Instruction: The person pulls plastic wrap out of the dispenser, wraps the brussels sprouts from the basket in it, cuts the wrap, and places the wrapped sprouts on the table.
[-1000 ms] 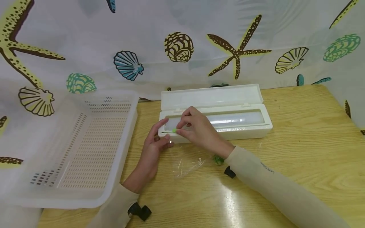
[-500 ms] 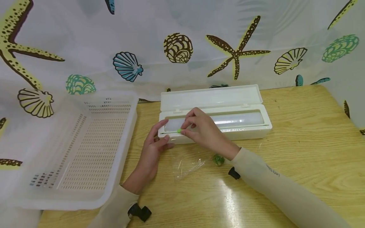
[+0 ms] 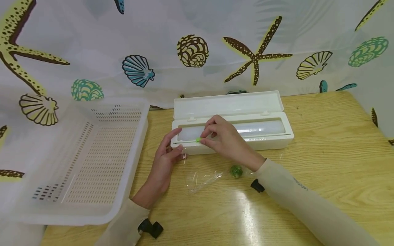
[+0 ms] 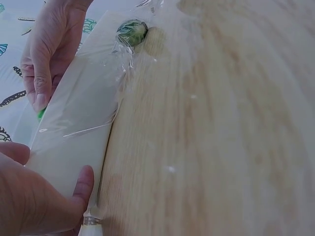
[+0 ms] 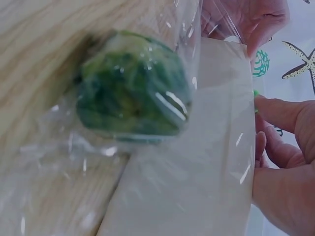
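A white cling film dispenser [image 3: 267, 145] lies on the table, its lid [image 3: 227, 105] raised and a film roll [image 3: 261, 127] inside. My left hand [image 3: 162, 164] grips its left end, thumb on the front wall and a finger on the top edge. Between thumb and fingertips, my right hand [image 3: 226, 140] pinches the small green slide cutter [image 3: 198, 140] on the front rail, left of the middle. Clear film [image 3: 203, 181] hangs over the front onto the table. Under film sits a small green Brussels sprout [image 5: 133, 88], blurred up close in the right wrist view.
To the left stands a large white perforated plastic basket [image 3: 130, 171]. The wooden table [image 3: 332, 153] extends to the right of the dispenser. Behind it hangs a cloth [image 3: 215, 20] printed with shells and starfish.
My right hand has slid the green cutter a short way rightward along the rail. More of the Brussels sprout shows beside the right forearm. The left hand keeps its place.
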### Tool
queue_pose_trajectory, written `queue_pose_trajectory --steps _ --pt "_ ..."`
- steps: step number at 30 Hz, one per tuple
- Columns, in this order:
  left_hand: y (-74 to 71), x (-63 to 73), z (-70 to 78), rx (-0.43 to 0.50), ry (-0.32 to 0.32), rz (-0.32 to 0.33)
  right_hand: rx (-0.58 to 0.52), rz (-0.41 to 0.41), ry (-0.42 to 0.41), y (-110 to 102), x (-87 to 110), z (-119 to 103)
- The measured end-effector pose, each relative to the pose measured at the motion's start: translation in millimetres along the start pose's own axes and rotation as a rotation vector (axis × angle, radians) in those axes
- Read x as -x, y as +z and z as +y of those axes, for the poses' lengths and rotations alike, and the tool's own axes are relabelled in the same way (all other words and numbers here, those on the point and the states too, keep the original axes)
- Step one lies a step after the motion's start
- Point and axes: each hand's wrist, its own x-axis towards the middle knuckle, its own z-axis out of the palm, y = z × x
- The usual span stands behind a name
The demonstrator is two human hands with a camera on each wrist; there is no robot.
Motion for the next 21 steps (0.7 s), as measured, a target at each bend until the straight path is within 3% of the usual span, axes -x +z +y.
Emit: queue_pose_trajectory --steps 21 --pt "1.9 -0.2 0.4 0.016 0.001 0.001 0.009 0.013 0.041 -23.8 15.8 11.8"
